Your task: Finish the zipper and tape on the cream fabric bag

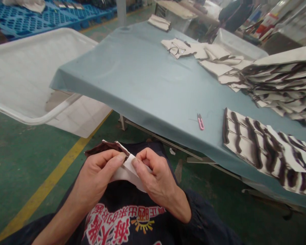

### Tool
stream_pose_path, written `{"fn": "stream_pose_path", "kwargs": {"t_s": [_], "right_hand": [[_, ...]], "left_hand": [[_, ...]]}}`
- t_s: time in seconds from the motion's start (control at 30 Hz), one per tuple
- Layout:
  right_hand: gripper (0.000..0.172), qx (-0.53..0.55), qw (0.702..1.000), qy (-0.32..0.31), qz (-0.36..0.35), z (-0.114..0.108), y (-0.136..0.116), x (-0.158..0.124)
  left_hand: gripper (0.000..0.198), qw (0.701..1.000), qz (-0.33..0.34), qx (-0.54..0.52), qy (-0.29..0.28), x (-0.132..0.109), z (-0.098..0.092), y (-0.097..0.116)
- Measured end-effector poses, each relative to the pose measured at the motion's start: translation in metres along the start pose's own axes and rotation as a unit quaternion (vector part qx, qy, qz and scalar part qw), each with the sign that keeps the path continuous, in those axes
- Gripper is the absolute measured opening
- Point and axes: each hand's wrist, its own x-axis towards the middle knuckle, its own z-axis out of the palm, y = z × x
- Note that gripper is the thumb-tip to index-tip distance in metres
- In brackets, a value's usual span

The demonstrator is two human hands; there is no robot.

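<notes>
Over my lap I hold a small fabric piece (126, 170), white with a dark brown edge. My left hand (98, 177) pinches its left side with thumb and fingers closed. My right hand (155, 178) pinches its right side, fingers curled shut on it. Both hands sit close together, below the near edge of the table (142, 85), which is covered in blue-grey cloth.
Pink thread snips (200, 121) lie on the table near its front edge. A row of white and brown pieces (267, 149) lies at the right, with a larger pile (283, 81) behind. A white tub (28, 75) stands at the left on the green floor.
</notes>
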Motion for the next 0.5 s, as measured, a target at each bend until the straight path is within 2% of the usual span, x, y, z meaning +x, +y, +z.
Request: {"fn": "stream_pose_path", "kwargs": {"t_s": [0.17,0.5], "right_hand": [[0.029,-0.009,1.000,0.022,0.004,0.005,0.001,0.001],[0.030,-0.013,0.999,0.034,0.040,0.013,0.003,0.002]], "left_hand": [[0.037,1.000,-0.004,-0.003,-0.003,-0.002,0.000,0.001],[0.055,0.999,-0.031,0.019,-0.017,-0.002,-0.010,-0.015]]}}
